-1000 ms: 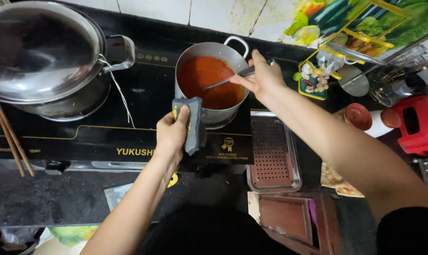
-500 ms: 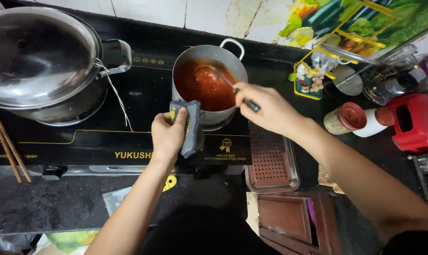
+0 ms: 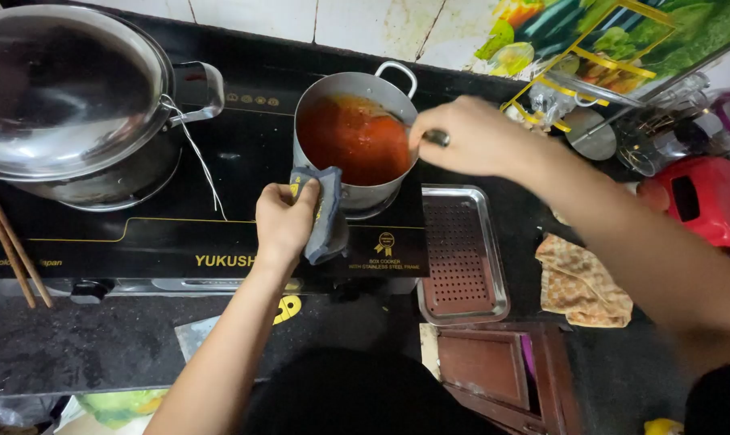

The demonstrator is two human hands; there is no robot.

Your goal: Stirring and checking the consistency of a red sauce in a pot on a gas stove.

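Black cooktop glass (image 3: 139, 242) fills the bench, stained white tiles running behind it. Far out beyond the left hand, wooden chopsticks (image 3: 10, 242) lie at the edge, and a big steel wok (image 3: 67, 105) under a shiny lid sits on the burner. Now the left hand (image 3: 284, 221), fingers wrapped tight round a grey pot cloth (image 3: 326, 213), pressing that cloth against the near wall of the steel pot (image 3: 357, 84). The pot stands just ahead of that hand, full of orange-red sauce (image 3: 349, 137), its loop handle pointing away. Across the rim, the right hand (image 3: 470, 137) is closed on a spoon handle (image 3: 437, 137), the spoon dipping into the sauce; its bowl is hidden. Below the right hand, a perforated metal tray (image 3: 462, 254) lies flat, and nearer the body a brown wooden box (image 3: 494, 370). Right of the forearm, a crumpled tan rag (image 3: 582, 282), and further out a red plastic stool (image 3: 703, 197).
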